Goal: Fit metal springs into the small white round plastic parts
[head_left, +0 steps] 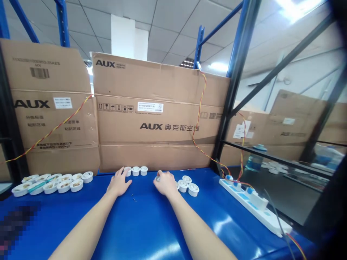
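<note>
Three small white tubs [136,171] stand in a row at the back of the blue counter [141,231], and they serve as the landmark here. The left hand [119,183] is at the left end of this row, palm down, its grip wide with the thumb spread from the fingers; the fingertips meet the edge of the leftmost tub, though whether they press on it cannot be told. The right hand [165,183] is to the right of the row and a little nearer the person, its grip narrow, fingers curled over a pale tub [157,178] that is mostly hidden.

Farther right of the row, just beside the right hand, is a cluster of white tubs [193,190], one partly covered by the hand. In front of the row lie a few tiny metal pins [135,200]. Well to the left of the row sit filled tubs [64,185] in two lines, with small light brown pieces inside and a teal strip [38,187] across some of them. Behind the row stands a cardboard sheet [162,151]. Well to the right of the row lies a white power strip [255,206] with plugs in it.
</note>
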Action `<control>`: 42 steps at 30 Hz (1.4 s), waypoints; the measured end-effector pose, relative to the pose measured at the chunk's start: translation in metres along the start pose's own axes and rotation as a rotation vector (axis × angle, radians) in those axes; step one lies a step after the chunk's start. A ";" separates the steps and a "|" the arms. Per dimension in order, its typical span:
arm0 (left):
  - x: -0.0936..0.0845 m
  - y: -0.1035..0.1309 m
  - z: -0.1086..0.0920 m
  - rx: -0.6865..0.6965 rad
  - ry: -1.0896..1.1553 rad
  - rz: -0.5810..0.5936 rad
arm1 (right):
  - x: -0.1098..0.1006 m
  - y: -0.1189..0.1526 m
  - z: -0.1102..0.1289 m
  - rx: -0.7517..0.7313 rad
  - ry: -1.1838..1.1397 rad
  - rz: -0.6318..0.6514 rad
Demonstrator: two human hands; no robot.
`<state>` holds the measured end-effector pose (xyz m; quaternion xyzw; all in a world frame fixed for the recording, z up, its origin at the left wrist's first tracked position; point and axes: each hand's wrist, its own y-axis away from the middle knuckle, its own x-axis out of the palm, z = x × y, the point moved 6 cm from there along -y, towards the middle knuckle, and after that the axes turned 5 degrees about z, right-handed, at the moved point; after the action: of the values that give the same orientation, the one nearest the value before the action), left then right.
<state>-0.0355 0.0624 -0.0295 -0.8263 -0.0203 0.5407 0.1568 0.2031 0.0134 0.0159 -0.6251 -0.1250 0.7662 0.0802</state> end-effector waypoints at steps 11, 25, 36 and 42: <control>-0.024 0.038 -0.011 0.053 0.382 -0.037 | 0.010 0.020 0.059 -0.505 -0.307 0.098; -0.021 0.045 -0.018 0.112 0.438 -0.032 | 0.043 0.017 0.085 -0.541 -0.342 0.237; -0.053 0.067 -0.066 0.545 0.087 -0.173 | 0.030 0.019 0.069 -0.447 -0.652 0.197; -0.044 0.067 -0.073 0.588 0.057 -0.119 | 0.030 0.019 0.069 -0.431 -0.811 0.259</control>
<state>0.0027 -0.0270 0.0171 -0.7575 0.0930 0.4899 0.4213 0.1303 -0.0028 -0.0045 -0.2885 -0.2233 0.9087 -0.2028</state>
